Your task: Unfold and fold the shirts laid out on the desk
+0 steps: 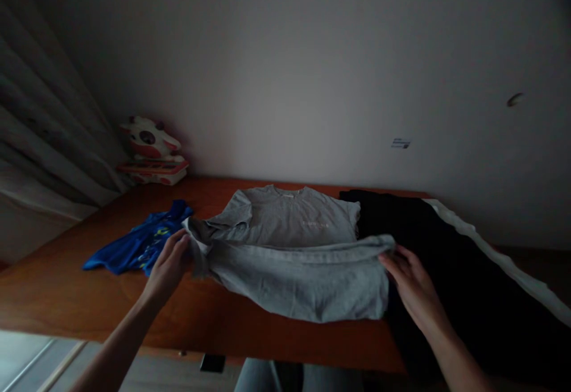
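A grey T-shirt point(285, 219) lies face up on the wooden table, its collar toward the wall and small lettering on the chest. Its lower part is lifted toward me and folded over along the hem. My left hand point(172, 255) is closed on the bunched left corner of the hem. On the other side, my right hand point(410, 270) pinches the right corner, so the hem stretches between both hands. The fabric below hangs in a loose curve near the table's front.
A blue garment point(138, 243) with a print lies at left. Black clothing point(414, 249) and a white strip of cloth point(499, 255) cover the table's right side. A cow-shaped toy keyboard point(154, 151) stands in the back left corner, beside a curtain point(44, 112). The wooden table point(111, 303) meets the wall.
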`<state>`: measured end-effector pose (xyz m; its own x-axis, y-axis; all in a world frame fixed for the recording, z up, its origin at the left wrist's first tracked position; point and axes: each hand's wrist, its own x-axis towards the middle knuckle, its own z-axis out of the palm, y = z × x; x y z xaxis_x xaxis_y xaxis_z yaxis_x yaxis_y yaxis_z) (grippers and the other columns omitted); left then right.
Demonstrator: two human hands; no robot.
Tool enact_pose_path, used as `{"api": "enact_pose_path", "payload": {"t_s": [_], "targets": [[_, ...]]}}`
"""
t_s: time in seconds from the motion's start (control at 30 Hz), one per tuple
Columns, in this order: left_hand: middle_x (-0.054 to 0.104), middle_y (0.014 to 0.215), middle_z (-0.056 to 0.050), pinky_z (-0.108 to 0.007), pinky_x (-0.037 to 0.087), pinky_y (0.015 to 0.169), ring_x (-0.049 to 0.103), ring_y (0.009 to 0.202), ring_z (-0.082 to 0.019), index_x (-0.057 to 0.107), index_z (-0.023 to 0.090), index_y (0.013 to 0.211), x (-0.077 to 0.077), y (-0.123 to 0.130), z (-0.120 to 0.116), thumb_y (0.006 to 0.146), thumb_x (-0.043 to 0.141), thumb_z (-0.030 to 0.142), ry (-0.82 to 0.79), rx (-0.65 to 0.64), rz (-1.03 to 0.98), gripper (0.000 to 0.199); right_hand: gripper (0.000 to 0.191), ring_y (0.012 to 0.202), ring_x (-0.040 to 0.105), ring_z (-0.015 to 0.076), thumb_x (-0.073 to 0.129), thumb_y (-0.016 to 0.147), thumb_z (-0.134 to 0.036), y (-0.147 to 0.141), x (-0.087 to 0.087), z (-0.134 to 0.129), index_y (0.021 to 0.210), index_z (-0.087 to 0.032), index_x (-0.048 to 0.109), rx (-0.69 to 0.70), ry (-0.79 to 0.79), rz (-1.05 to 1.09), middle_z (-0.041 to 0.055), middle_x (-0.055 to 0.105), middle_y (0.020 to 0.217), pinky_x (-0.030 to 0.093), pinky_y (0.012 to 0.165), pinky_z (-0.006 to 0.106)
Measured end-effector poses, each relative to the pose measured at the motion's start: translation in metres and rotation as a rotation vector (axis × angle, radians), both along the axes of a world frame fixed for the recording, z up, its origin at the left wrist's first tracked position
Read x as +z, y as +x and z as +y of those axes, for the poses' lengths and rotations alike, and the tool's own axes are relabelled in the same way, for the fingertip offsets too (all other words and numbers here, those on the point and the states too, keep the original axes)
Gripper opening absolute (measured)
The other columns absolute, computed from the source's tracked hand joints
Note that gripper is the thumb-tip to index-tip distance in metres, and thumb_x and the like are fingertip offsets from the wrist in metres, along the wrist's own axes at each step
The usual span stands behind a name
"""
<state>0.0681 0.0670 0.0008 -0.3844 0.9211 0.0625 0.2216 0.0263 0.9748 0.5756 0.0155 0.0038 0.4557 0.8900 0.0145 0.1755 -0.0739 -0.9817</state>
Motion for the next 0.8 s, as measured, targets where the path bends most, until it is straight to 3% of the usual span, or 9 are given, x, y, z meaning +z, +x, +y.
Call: {"api": "enact_pose_path", "payload": {"t_s": [0.07,0.17,0.23,0.33,0.4,0.47,0.63,0.73,0.8], "targets": [[0.072,0.100,-0.009,-0.034,0.059,0.073,0.070,0.086,-0.024,0.057,0.017,0.128,-0.005,0.009,0.007,0.074,0.056,0.082,-0.071,-0.017,0.098,0.085,0.081,0.110,0.071,0.0295,0.076,0.066,-0.067,-0.006,-0.010,0.008,0.128,-0.022,0.052,-0.055,-0.028,0.098,0.0121,0.076,0.112,0.059,0.090,0.040],[0.071,0.101,-0.014,-0.039,0.057,0.081,0.070,0.092,-0.030,0.061,0.011,0.122,-0.024,0.012,0.001,0.064,0.066,0.079,-0.119,-0.082,0.481,0.090,0.075,0.103,0.074,0.0301,0.075,0.065,-0.069,-0.007,-0.032,0.000,0.119,-0.021,0.057,0.077,-0.174,0.047,0.0133,0.078,0.104,0.059,0.088,0.040],[0.071,0.101,-0.017,-0.041,0.055,0.084,0.069,0.092,-0.032,0.064,0.011,0.119,-0.034,0.009,-0.008,0.064,0.068,0.074,-0.102,-0.108,0.707,0.084,0.069,0.093,0.075,0.0295,0.073,0.065,-0.071,-0.003,-0.044,-0.009,0.109,-0.019,0.062,0.162,-0.240,-0.080,0.0118,0.078,0.096,0.059,0.083,0.039],[0.074,0.099,-0.015,-0.038,0.054,0.081,0.071,0.089,-0.031,0.068,0.015,0.110,-0.036,0.005,-0.014,0.074,0.060,0.062,-0.122,-0.175,0.822,0.060,0.059,0.078,0.074,0.0262,0.067,0.069,-0.074,0.003,-0.051,-0.017,0.095,-0.020,0.069,0.274,-0.281,-0.316,0.0066,0.076,0.081,0.057,0.073,0.035],[0.074,0.088,-0.010,-0.033,0.053,0.075,0.071,0.081,-0.027,0.070,0.017,0.101,-0.028,0.002,-0.012,0.079,0.053,0.054,-0.148,-0.231,0.799,0.046,0.055,0.074,0.072,0.0251,0.063,0.072,-0.074,0.003,-0.047,-0.016,0.087,-0.021,0.070,0.294,-0.241,-0.396,0.0057,0.075,0.077,0.055,0.070,0.033],[0.071,0.077,-0.005,-0.028,0.051,0.070,0.068,0.073,-0.022,0.070,0.018,0.099,-0.018,-0.002,-0.006,0.083,0.049,0.053,-0.132,-0.240,0.719,0.044,0.056,0.079,0.072,0.0262,0.062,0.072,-0.075,0.002,-0.041,-0.013,0.088,-0.022,0.069,0.207,-0.161,-0.379,0.0074,0.076,0.081,0.056,0.072,0.033],[0.070,0.090,-0.001,-0.026,0.055,0.076,0.066,0.083,-0.019,0.062,0.020,0.113,0.004,-0.010,0.006,0.082,0.057,0.066,0.121,-0.044,0.261,0.056,0.063,0.098,0.072,0.0292,0.064,0.073,-0.077,-0.001,-0.028,-0.010,0.104,-0.022,0.063,-0.088,0.041,-0.201,0.0119,0.076,0.102,0.056,0.085,0.036],[0.065,0.084,0.001,-0.025,0.055,0.064,0.063,0.074,-0.017,0.058,0.020,0.115,0.012,-0.014,0.007,0.083,0.055,0.072,0.165,0.030,0.034,0.061,0.068,0.100,0.070,0.0304,0.064,0.072,-0.078,0.002,-0.026,-0.009,0.107,-0.020,0.062,-0.174,0.061,-0.186,0.0125,0.075,0.103,0.055,0.088,0.039],[0.061,0.077,0.002,-0.022,0.050,0.053,0.057,0.065,-0.015,0.060,0.020,0.107,0.015,-0.018,0.005,0.083,0.054,0.075,0.147,0.027,0.049,0.061,0.069,0.101,0.070,0.0304,0.065,0.071,-0.078,0.006,-0.026,-0.009,0.108,-0.020,0.062,-0.175,0.065,-0.186,0.0126,0.075,0.104,0.056,0.087,0.039]]}}
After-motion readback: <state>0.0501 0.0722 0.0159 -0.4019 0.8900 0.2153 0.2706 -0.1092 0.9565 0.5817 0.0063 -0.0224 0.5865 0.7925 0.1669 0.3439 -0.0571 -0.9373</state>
